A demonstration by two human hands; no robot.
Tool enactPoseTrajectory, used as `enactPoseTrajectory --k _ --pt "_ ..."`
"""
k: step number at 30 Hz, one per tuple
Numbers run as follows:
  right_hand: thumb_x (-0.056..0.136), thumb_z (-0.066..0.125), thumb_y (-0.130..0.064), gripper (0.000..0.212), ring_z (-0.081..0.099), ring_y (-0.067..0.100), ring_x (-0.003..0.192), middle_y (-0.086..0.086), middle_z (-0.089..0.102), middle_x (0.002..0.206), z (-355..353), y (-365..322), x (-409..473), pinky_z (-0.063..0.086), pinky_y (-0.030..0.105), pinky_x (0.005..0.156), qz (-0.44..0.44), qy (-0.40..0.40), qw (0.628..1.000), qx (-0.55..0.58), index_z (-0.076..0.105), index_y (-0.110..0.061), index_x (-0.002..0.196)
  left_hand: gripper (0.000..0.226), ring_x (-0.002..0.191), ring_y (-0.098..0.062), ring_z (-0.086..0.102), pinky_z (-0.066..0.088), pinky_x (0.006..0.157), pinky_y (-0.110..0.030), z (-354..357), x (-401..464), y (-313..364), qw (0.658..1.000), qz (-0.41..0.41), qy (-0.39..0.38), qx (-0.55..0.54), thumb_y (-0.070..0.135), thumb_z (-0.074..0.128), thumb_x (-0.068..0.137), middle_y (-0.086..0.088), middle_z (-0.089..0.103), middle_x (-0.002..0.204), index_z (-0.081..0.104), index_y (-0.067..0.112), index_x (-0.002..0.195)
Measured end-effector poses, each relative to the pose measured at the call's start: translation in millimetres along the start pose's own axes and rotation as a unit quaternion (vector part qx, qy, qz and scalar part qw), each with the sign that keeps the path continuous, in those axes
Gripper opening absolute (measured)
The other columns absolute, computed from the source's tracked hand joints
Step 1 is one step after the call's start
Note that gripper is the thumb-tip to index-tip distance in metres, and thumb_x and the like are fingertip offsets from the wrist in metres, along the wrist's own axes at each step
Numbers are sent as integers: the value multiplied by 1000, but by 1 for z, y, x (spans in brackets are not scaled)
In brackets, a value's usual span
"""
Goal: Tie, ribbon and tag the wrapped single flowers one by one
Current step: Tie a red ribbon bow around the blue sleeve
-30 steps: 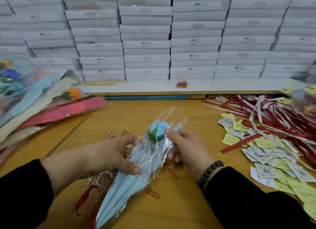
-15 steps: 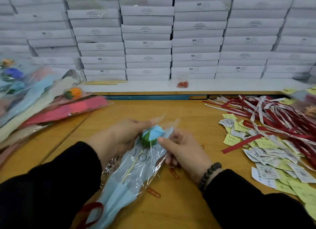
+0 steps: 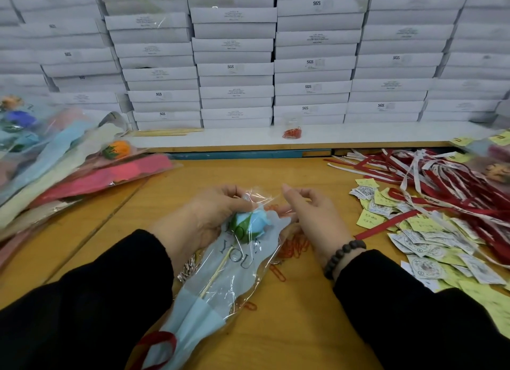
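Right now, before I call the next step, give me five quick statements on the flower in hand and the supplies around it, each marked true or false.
1. The left hand grips the wrapped flower near its blue bud. True.
2. The right hand holds a red ribbon. False: it pinches the top edge of the clear wrap; the ribbons lie on the table to the right.
3. The wrap carries the printed word YOU. True.
4. The paper tags lie to the left of the flower. False: they lie to its right, beside the ribbons.
5. The pile of wrapped flowers lies at the left. True.
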State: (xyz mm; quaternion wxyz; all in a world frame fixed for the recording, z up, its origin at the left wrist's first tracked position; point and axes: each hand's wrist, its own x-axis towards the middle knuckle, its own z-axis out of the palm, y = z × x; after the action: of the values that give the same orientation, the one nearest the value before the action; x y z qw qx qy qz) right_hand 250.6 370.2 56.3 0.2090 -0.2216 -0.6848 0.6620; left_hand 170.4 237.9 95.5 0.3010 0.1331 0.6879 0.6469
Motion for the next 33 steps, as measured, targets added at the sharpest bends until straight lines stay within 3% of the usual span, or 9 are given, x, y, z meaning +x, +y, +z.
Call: enactPoseTrajectory --k 5,9,11,13,16,18,21,26,33 --pt "64 53 -73 58 61 10 81 -8 70 76 -1 -11 1 47 36 86 -2 -81 992 -94 66 -22 90 21 48 -20 63 54 42 -26 1 -4 -3 1000 0 -17 -16 -12 59 79 -18 64 80 57 5 92" --pt "80 64 -46 36 53 15 66 2 60 70 -2 -13 3 47 26 64 3 -126 984 -125 67 -11 73 33 59 -24 67 56 46 -29 3 -2 -7 999 -7 -29 -38 -7 63 77 -24 65 95 57 -2 108" --pt "81 67 -34 28 49 17 66 8 58 73 -2 -13 7 43 24 64 -5 -123 985 -123 65 -8 72 35 76 -28 65 58 65 -35 3 2 -9 999 -19 -13 -37 6 65 80 -25 64 106 56 -4 112" --pt "80 69 -23 21 51 17 65 12 60 77 -2 -13 11 46 28 65 0 -130 987 -90 63 -5 73 33 79 -26 65 57 71 -33 1 5 -9 999 -35 -3 -24 19 65 82 -20 68 96 58 -5 104" --pt "79 70 -15 16 54 13 61 8 63 75 -1 -11 14 49 24 61 6 -124 988 -87 61 -3 75 29 54 -17 55 50 48 -21 -7 6 -5 997 -45 4 65 29 66 81 -7 64 67 60 1 87" --pt "78 70 -11 14 54 12 60 8 62 74 0 -11 15 49 21 57 -4 -110 990 -86 60 -3 74 28 48 -14 44 39 39 -19 -11 3 -4 993 -44 -8 111 25 68 80 -8 58 66 60 1 90" --pt "77 71 -9 15 53 10 59 8 61 75 0 -12 15 48 18 54 -21 -109 990 -89 62 2 81 13 58 -19 55 47 54 -27 -14 1 -6 994 -27 -25 107 6 69 78 -15 64 78 61 0 87" --pt "80 63 -45 34 48 7 57 -4 60 65 1 -16 13 41 20 56 -19 -124 979 -161 68 -11 76 13 58 -15 62 54 55 -21 -13 -3 -8 995 18 -38 96 -9 63 77 -7 64 68 59 3 76" --pt "81 69 -15 17 48 4 45 -1 57 58 6 -14 8 39 13 41 -41 -123 984 -119 60 -10 68 14 63 -22 60 53 62 -27 -13 -4 -7 989 21 -73 126 -9 64 77 -12 63 73 61 4 80"
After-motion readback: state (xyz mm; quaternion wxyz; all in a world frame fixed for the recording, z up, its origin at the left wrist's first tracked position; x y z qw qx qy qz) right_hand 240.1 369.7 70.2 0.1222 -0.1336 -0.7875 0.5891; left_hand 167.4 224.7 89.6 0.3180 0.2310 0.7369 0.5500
